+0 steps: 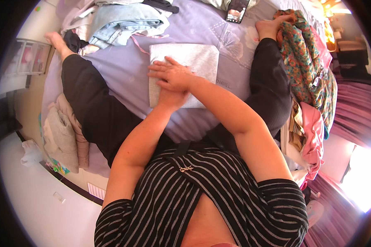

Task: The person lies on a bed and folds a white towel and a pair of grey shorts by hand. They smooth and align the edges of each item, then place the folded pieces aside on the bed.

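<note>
A folded light-grey garment (201,61) lies flat as a neat rectangle on the lavender bedsheet, between my outstretched legs. My right hand (170,73) reaches across to its left half and rests palm down, fingers spread, gripping nothing. Beneath that wrist, my left hand (176,98) is on the lower middle of the same garment. Its fingers are mostly hidden by the right hand and wrist, so their pose is unclear. My forearms cross over the cloth.
Light-blue jeans (120,24) top a clothes pile at the far left. A phone (237,10) lies at the far edge. Floral fabric (306,58) and pink clothing (312,136) are heaped at right. A beige garment (61,136) lies by my left leg near the bed's edge.
</note>
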{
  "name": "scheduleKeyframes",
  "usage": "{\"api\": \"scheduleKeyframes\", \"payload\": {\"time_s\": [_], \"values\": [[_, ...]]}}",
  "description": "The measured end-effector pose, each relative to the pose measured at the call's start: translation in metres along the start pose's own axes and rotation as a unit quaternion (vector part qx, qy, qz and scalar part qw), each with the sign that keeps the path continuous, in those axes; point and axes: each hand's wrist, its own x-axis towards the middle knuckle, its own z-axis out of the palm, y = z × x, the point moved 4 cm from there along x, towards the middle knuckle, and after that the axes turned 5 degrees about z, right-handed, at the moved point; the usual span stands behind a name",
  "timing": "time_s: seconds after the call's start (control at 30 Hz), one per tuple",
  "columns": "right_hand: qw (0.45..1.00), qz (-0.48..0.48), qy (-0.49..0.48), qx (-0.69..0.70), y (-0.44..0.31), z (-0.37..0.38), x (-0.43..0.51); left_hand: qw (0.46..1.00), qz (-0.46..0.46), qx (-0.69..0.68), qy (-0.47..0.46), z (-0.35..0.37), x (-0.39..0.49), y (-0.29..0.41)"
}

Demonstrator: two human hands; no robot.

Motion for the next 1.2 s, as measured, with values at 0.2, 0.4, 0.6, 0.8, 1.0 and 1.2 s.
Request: {"api": "scheduleKeyframes", "payload": {"time_s": [0.2, 0.4, 0.6, 0.8, 1.0, 1.2], "values": [[0.998, 0.036, 0.03, -0.047, 0.025, 0.001, 0.024, 0.992, -0.043, 0.076, -0.087, -0.001, 0.001, 0.0], [0.98, 0.169, 0.098, -0.035, 0.065, -0.004, 0.038, 0.99, -0.035, 0.103, -0.089, -0.004, 0.002, 0.002], [0.954, 0.267, 0.118, -0.076, 0.102, -0.021, -0.014, 0.993, -0.042, 0.105, -0.025, -0.005, 0.003, 0.004], [0.909, 0.365, 0.157, -0.127, 0.125, -0.037, -0.089, 0.986, -0.067, 0.152, -0.013, -0.008, 0.029, -0.024], [0.918, 0.288, 0.239, -0.13, 0.062, -0.043, -0.099, 0.963, -0.18, 0.202, -0.019, -0.024, 0.05, -0.066], [0.962, 0.228, 0.145, -0.044, -0.007, -0.008, -0.085, 0.962, -0.175, 0.211, 0.002, -0.024, 0.038, -0.076]]}}
